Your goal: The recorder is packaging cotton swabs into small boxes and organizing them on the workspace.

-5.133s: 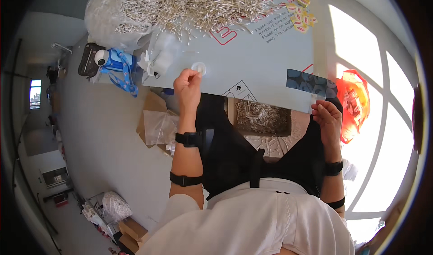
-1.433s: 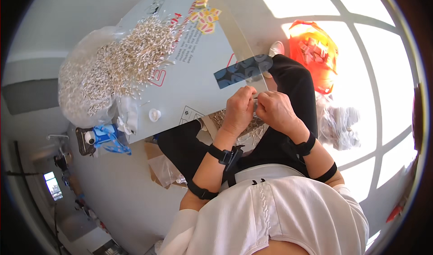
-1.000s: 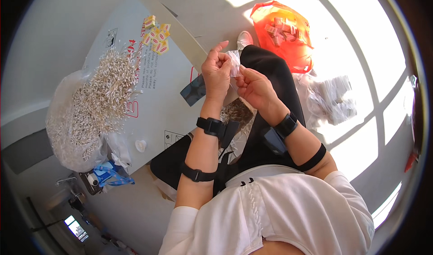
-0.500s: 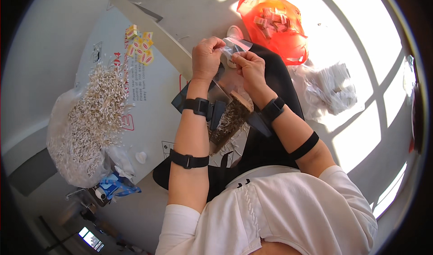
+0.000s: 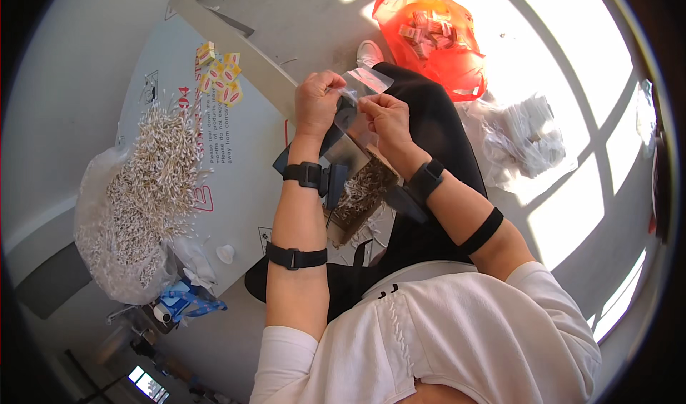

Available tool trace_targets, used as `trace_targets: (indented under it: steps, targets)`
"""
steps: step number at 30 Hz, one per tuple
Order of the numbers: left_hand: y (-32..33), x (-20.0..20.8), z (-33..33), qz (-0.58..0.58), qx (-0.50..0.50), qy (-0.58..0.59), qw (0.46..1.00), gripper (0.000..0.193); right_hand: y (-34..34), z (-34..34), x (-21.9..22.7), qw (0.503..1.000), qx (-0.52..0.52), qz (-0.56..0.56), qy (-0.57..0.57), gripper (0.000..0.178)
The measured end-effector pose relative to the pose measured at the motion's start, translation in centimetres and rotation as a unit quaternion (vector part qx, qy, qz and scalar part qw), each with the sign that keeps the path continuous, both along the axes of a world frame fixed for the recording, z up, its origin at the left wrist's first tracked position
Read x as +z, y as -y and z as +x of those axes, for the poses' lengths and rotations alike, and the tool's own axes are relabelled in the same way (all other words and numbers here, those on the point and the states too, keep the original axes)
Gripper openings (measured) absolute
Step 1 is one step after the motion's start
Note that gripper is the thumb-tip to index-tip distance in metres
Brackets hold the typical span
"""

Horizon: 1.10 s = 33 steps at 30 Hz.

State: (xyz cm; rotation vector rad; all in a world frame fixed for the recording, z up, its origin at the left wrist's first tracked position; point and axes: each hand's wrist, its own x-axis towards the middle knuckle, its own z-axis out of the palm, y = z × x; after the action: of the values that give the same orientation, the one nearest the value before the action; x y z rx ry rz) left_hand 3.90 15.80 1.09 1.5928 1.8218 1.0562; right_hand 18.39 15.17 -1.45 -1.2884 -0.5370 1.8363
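A small clear plastic bag is pinched between both my hands above my lap. My left hand is closed on its left side, fingertips together. The right hand pinches the near edge of the same bag, with fingers curled. Below my hands, a cardboard box holds many loose cotton swabs. My wrists partly cover a dark, flat-sided piece beside the box, and I cannot make out what it is.
On the table at left, a heap of cotton swabs spills from a large clear bag. Small yellow cards lie beyond it. A red plastic bag of packets and a clear bag of white sleeves sit at right.
Both hands have shifted slightly left and toward me, still holding the plastic bag. More of the bag now shows, spread flat beyond my fingers.
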Motion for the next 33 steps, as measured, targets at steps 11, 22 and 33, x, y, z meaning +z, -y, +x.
trace_targets:
  steps: [11,22,33]
  targets:
    - [0.4,-0.3,-0.1,0.01,0.019,-0.049,0.999,0.011,0.3,-0.5,-0.6,0.999,-0.021,0.03,0.023,0.004]
    - [2.2,1.0,-1.2,-0.006,-0.033,-0.008,0.999,0.012,2.0,0.0,1.3,1.0,0.011,-0.014,0.008,0.006]
    - [5.3,1.3,-1.8,-0.01,0.061,-0.005,0.998,0.01,4.9,-1.6,-1.4,0.985,0.06,0.129,0.101,0.011]
